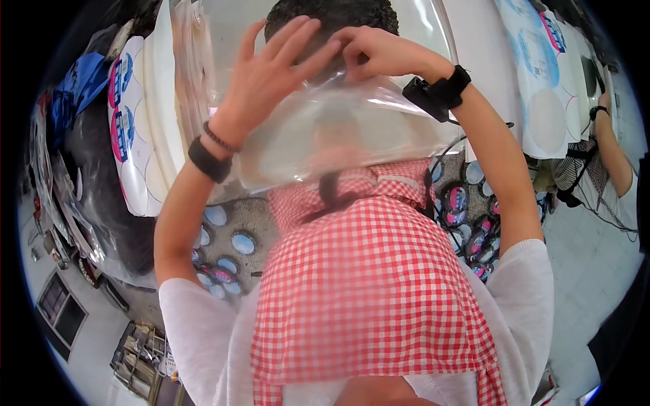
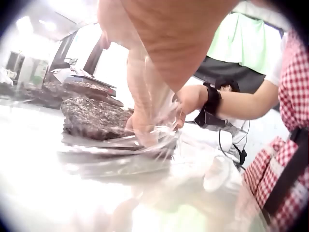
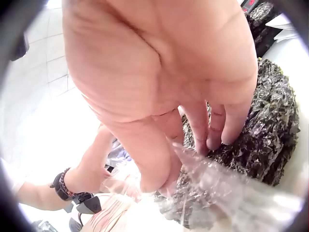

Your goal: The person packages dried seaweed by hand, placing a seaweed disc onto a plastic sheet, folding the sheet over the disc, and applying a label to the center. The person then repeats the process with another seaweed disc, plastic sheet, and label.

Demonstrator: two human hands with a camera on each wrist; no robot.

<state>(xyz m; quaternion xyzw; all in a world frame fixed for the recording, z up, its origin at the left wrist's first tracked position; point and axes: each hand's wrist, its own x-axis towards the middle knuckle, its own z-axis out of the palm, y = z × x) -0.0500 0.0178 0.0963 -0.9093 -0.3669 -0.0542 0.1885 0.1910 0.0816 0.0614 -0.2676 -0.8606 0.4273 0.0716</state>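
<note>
A dark round cake of dried seaweed [image 1: 365, 10] lies at the top of the head view, its crinkled surface plain in the right wrist view. Clear plastic bag film [image 1: 386, 125] spreads toward the apron in front of it. My left hand [image 1: 271, 78] reaches over the seaweed's near edge with its fingers spread and straight. Close to its fingertips, my right hand [image 1: 382, 53] pinches the film between thumb and index finger, while its other fingers rest at the seaweed [image 3: 275, 121]. Gathered folds of film [image 2: 164, 133] show between both hands in the left wrist view.
Stacked clear bags [image 1: 193, 61] stand left of the work, beside printed label sheets [image 1: 125, 128]. More label sheets [image 1: 542, 81] lie right. Other seaweed [image 2: 38, 94] and a scale [image 2: 89, 81] sit farther back. Round labels [image 1: 244, 241] show below. Another person's arm [image 1: 613, 149] is at far right.
</note>
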